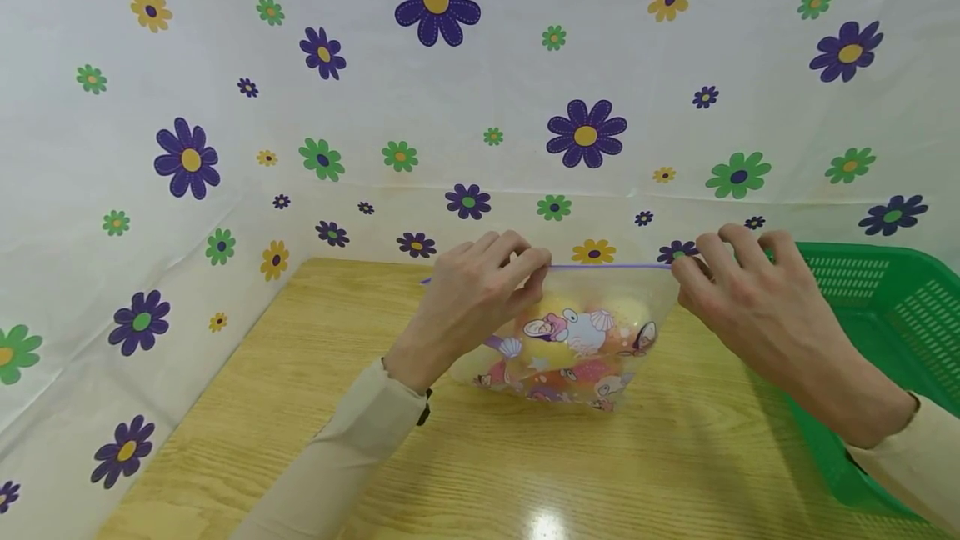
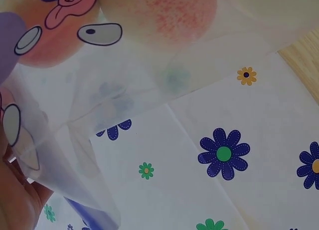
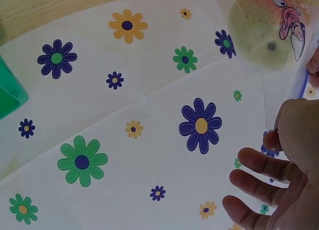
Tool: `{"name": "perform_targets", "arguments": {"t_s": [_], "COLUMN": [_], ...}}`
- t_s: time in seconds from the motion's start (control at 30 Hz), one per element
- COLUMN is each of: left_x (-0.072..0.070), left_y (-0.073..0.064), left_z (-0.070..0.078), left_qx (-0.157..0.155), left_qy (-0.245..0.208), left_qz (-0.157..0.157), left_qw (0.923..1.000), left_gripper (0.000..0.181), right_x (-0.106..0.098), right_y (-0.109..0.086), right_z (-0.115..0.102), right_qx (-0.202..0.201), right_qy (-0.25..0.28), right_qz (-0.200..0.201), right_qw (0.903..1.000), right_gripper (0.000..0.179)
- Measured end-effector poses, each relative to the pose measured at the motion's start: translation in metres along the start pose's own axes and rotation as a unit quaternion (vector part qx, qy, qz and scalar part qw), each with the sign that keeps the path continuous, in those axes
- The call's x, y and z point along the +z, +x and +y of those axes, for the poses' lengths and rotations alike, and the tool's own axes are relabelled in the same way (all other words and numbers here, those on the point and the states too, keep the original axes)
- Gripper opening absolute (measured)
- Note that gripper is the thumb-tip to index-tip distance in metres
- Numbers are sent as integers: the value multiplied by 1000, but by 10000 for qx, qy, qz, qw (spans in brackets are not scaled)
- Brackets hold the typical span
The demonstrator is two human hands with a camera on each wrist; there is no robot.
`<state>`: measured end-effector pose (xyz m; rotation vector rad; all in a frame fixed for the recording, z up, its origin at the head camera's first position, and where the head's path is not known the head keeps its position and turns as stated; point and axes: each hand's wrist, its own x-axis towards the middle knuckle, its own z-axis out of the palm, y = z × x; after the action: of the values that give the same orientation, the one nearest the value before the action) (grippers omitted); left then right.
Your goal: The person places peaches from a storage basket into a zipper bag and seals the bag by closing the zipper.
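Note:
A translucent zip bag [image 1: 581, 340] with sea-cartoon prints hangs above the wooden table, held by its purple top strip [image 1: 607, 266]. My left hand [image 1: 480, 290] pinches that strip toward its left end. At the right end, my right hand [image 1: 750, 290] pinches the corner between thumb and forefinger; its other fingers [image 3: 259, 162] are spread loosely in the right wrist view. Several round yellow-and-red fruits [image 2: 159, 15] lie inside the bag, partly hidden by the prints. In the left wrist view only part of the left hand [image 2: 20, 195] shows, behind the plastic.
On the right stands a green plastic basket [image 1: 862, 373] with slotted walls, partly behind my right forearm. The wooden table [image 1: 337, 440] runs back to a white cloth [image 1: 495, 90] printed with flowers, which also covers the left side.

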<state>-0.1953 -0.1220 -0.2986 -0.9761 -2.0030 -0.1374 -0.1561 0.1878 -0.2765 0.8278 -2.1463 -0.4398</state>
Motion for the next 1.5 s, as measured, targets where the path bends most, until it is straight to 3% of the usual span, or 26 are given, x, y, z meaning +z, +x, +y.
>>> {"name": "perform_targets", "arguments": {"t_s": [0.7,1.5], "left_x": [-3,-6], "left_y": [10,3], "left_z": [-3,-6], "left_qx": [64,-8], "left_qy": [223,176], "left_qz": [86,53], "left_qw": [9997,9998], "left_gripper": [11,8], "right_x": [0,1], "right_y": [-2,-1], "right_z": [2,0], "right_qx": [165,197], "right_qy": [109,136], "right_qz": [-21,-23], "right_qw": [9998,9997], "right_gripper": [50,47]}}
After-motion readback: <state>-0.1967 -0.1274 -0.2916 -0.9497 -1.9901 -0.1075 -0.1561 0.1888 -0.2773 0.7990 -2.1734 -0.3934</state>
